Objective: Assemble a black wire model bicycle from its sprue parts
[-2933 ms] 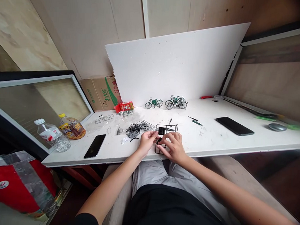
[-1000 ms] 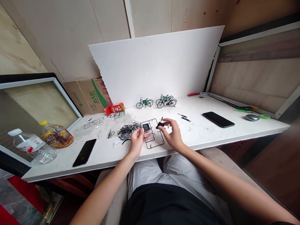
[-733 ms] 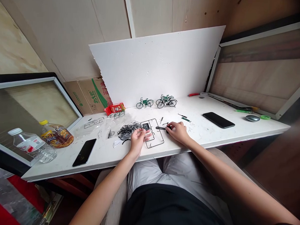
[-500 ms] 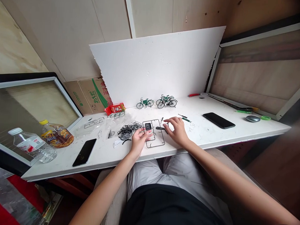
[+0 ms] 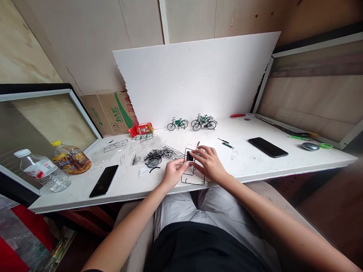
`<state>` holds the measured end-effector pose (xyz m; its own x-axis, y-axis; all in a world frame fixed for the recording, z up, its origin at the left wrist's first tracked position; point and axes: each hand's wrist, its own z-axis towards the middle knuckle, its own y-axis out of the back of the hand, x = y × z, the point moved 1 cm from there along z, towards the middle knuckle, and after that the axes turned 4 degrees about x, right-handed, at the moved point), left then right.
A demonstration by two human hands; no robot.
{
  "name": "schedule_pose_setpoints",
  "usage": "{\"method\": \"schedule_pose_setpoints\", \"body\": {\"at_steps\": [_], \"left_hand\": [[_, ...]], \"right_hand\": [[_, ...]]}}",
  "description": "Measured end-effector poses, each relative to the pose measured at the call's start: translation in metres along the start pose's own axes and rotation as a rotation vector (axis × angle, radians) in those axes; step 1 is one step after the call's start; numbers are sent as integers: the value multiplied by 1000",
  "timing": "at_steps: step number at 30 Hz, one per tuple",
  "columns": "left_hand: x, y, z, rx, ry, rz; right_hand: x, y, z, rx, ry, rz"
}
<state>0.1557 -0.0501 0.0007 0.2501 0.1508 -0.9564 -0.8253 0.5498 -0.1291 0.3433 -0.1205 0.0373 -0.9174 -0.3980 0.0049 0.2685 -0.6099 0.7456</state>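
Observation:
Both hands meet over a thin black plastic parts frame (image 5: 193, 180) near the front edge of the white table (image 5: 258, 166). My left hand (image 5: 172, 172) pinches the frame's left side. My right hand (image 5: 208, 164) has its fingers curled round a small black block (image 5: 189, 156) still attached in the frame. A heap of black model-bicycle parts (image 5: 157, 155) lies just left of the hands. Small loose tools (image 5: 227, 144) lie beyond my right hand.
Two green model bicycles (image 5: 177, 123) (image 5: 204, 122) stand before a white foam board (image 5: 195, 79). Phones lie at left (image 5: 104, 180) and right (image 5: 268, 147). Two bottles (image 5: 70, 159) (image 5: 41, 171), a red packet (image 5: 141, 129), a cardboard box (image 5: 111, 111) and a mouse (image 5: 310, 146) are around.
My right hand set a small black piece down to the right, then came back to the frame. The frame has been pulled nearer the table's front edge and both hands now grip it.

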Motion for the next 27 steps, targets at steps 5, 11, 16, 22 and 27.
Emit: {"method": "schedule_pose_setpoints", "body": {"at_steps": [5, 11, 16, 22, 27], "left_hand": [[-3, -2, -5, 35, -124, 94], [-11, -6, -8, 64, -134, 162], [-12, -6, -10, -10, -77, 121], [-8, -3, -5, 21, -82, 70], [-8, 0, 1, 62, -5, -6]], "right_hand": [[0, 2, 0, -12, -1, -3], [0, 1, 0, 10, 26, -28], [2, -3, 0, 17, 5, 17], [5, -3, 2, 5, -70, 143], [3, 3, 5, 80, -158, 321]]}}
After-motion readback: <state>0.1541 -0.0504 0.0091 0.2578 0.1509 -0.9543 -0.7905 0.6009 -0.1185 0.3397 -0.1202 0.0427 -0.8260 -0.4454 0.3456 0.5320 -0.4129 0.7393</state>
